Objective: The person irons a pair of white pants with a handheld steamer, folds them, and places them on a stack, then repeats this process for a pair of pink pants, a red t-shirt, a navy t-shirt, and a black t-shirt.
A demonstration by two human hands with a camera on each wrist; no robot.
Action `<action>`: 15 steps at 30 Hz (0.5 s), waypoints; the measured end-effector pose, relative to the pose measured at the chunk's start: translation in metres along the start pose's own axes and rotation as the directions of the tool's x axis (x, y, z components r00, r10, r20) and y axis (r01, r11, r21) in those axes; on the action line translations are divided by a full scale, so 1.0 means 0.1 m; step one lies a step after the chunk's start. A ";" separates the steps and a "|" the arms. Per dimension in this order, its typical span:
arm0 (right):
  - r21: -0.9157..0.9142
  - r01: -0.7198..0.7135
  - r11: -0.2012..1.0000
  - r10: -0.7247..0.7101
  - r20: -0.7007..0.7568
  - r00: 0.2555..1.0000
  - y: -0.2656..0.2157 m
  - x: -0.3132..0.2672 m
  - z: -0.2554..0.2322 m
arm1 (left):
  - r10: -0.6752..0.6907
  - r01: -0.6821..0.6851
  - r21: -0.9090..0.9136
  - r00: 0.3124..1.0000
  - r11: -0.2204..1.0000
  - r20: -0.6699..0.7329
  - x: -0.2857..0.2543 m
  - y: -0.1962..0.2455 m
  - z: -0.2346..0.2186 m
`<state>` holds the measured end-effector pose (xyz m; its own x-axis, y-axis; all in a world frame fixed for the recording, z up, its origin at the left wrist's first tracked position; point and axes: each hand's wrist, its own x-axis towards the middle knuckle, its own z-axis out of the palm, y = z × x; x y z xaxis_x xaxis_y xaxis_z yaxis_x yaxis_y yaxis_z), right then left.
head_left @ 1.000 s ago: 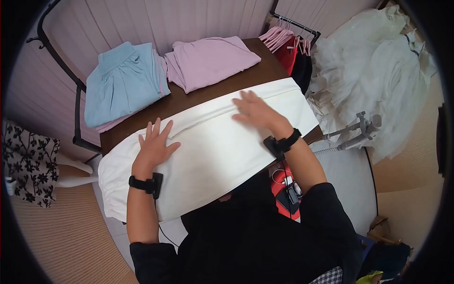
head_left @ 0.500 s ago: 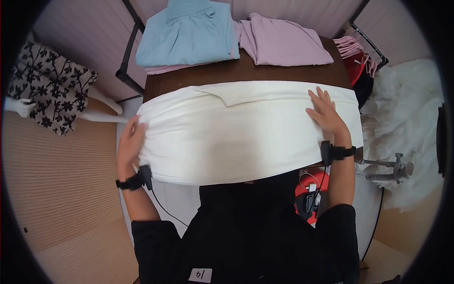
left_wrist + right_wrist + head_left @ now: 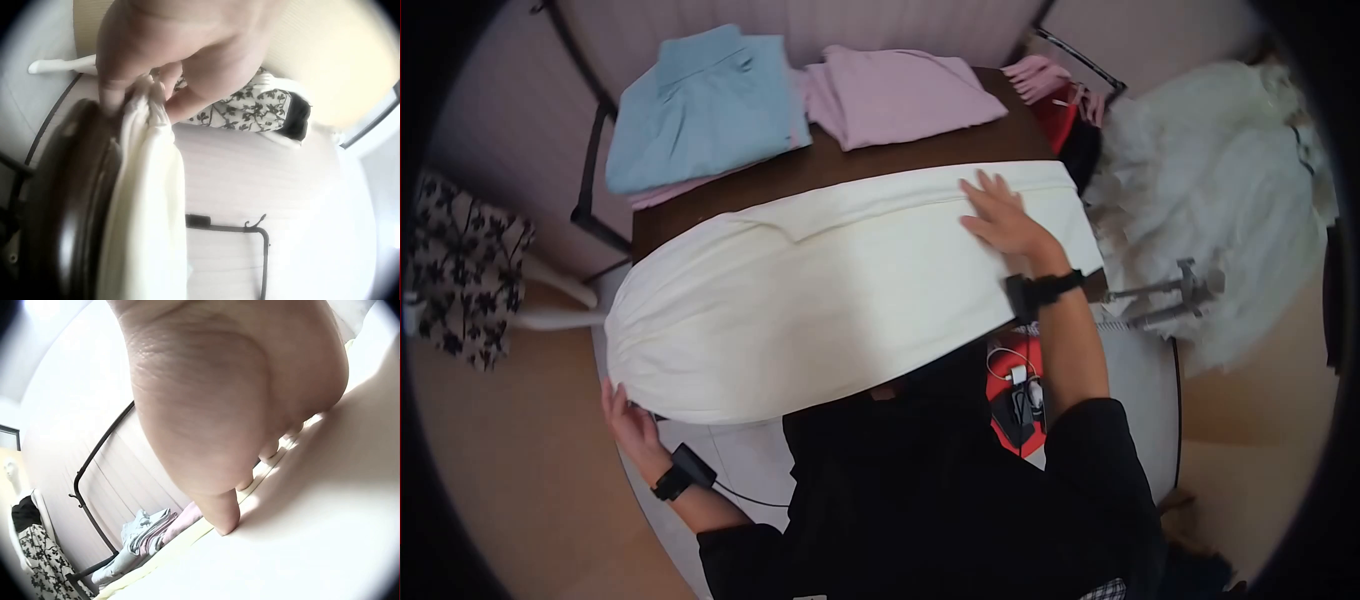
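Observation:
A long white garment (image 3: 850,300) lies folded lengthwise across the dark table, its left end gathered into puckers. Along its far edge runs a folded-over strip with a pointed corner. At the near left corner, my left hand (image 3: 634,432) holds the gathered edge. In the left wrist view, the thumb and fingers of that hand (image 3: 187,50) pinch the bunched white cloth (image 3: 150,162) beside the table's rounded edge. My right hand (image 3: 1012,222) rests near the garment's right end with its fingers spread. The right wrist view shows its fingertips down on the cloth.
Folded blue clothes (image 3: 710,120) and a folded pink garment (image 3: 900,100) lie along the back of the brown table (image 3: 840,165). White tulle dresses (image 3: 1210,210) and a grey metal stand (image 3: 1185,290) are at right. A mannequin in a floral skirt (image 3: 470,270) stands left.
My left hand has left the garment's top and gone to its near left corner, where it now grips the edge. My right hand has slid towards the right end. A pointed fold now shows.

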<state>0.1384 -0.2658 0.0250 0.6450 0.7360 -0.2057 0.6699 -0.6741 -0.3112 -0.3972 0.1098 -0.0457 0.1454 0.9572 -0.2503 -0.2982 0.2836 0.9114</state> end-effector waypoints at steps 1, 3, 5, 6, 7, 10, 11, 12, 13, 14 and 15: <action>-0.009 0.004 1.000 -0.004 -0.009 1.000 -0.05 -0.01 0.01 | -0.003 0.003 0.000 1.000 1.000 0.030 0.10 0.03 -0.04; -0.032 -0.004 0.999 0.003 -0.030 1.000 -0.20 -0.03 0.07 | 0.053 -0.050 0.064 0.997 0.997 -0.049 0.30 0.13 -0.10; -0.049 -0.009 0.999 0.007 -0.045 0.999 -0.28 -0.09 0.09 | 0.045 -0.040 0.086 0.998 0.996 -0.052 0.45 0.20 -0.07; -0.043 0.039 0.998 -0.041 -0.034 0.999 -0.30 -0.12 0.10 | 0.033 -0.025 0.110 0.997 0.994 -0.074 0.54 0.23 -0.05; -0.037 0.090 0.995 -0.091 -0.026 0.996 -0.29 -0.14 0.08 | 0.028 -0.019 0.133 0.997 0.991 -0.068 0.62 0.23 -0.05; -0.072 -0.028 0.997 0.029 0.010 1.000 -0.07 -0.20 -0.11 | 0.020 -0.010 0.159 0.998 0.987 -0.060 0.95 0.18 -0.19; -0.058 -0.043 0.997 0.043 0.002 0.999 0.05 -0.24 -0.17 | -0.020 0.021 0.204 1.000 0.979 -0.005 1.08 0.16 -0.31; -0.071 -0.112 0.991 0.110 -0.033 0.993 0.21 -0.30 -0.23 | -0.020 0.016 0.218 1.000 0.976 0.016 1.05 0.20 -0.29; -0.081 -0.182 0.980 0.177 -0.067 0.982 0.38 -0.36 -0.27 | -0.026 0.043 0.314 0.998 0.949 -0.059 0.99 0.23 -0.26; -0.088 -0.235 0.968 0.228 -0.085 0.970 0.58 -0.41 -0.28 | -0.022 0.075 0.399 0.991 0.914 -0.135 0.95 0.25 -0.22; -0.073 -0.251 0.965 0.239 -0.145 0.960 0.81 -0.47 -0.27 | -0.021 0.069 0.410 0.992 0.909 -0.121 0.92 0.29 -0.19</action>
<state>0.1722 -0.3566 0.0342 0.8326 0.5365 -0.1376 0.5114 -0.8400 -0.1813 -0.4102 0.2076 -0.0486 0.0364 0.9510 -0.3069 0.1256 0.3003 0.9455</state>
